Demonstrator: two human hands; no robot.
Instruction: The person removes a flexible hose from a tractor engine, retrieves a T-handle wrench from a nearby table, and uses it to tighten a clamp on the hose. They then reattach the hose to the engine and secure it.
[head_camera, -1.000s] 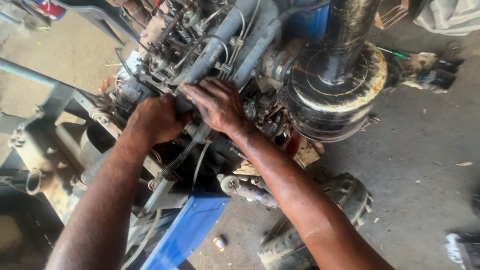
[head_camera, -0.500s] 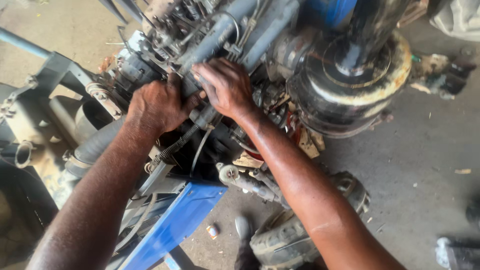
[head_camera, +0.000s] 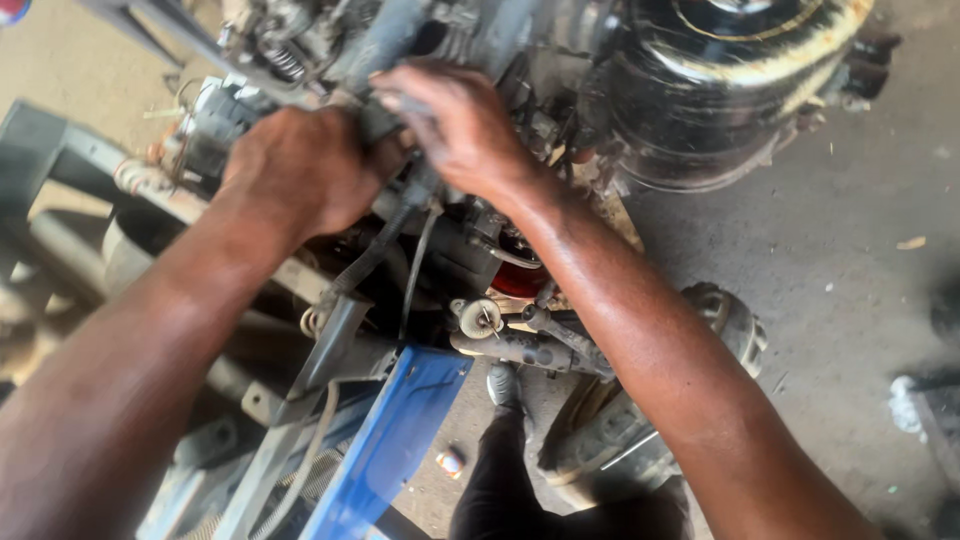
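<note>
Both my hands are pressed together on the greasy engine (head_camera: 300, 50) of a tractor, seen from above. My left hand (head_camera: 300, 170) curls around a grey pipe or hose (head_camera: 395, 30) that runs across the top of the engine. My right hand (head_camera: 455, 125) lies over the same spot, fingers bent down onto the pipe next to the left hand. What sits under the fingers is hidden. Black cables (head_camera: 375, 255) hang down just below the hands.
A big black round air-cleaner canister (head_camera: 730, 80) stands right of the hands. A blue frame panel (head_camera: 395, 440) slopes below. A steering rod with a round joint (head_camera: 480, 320) and a front tyre (head_camera: 620, 440) are underneath. My leg and shoe (head_camera: 505, 390) stand on the grey concrete floor (head_camera: 850, 280).
The camera has moved closer and tilted down, so the engine and hands fill more of the view. Both hands stay on the same spot on the pipe; my shoe has come into view.
</note>
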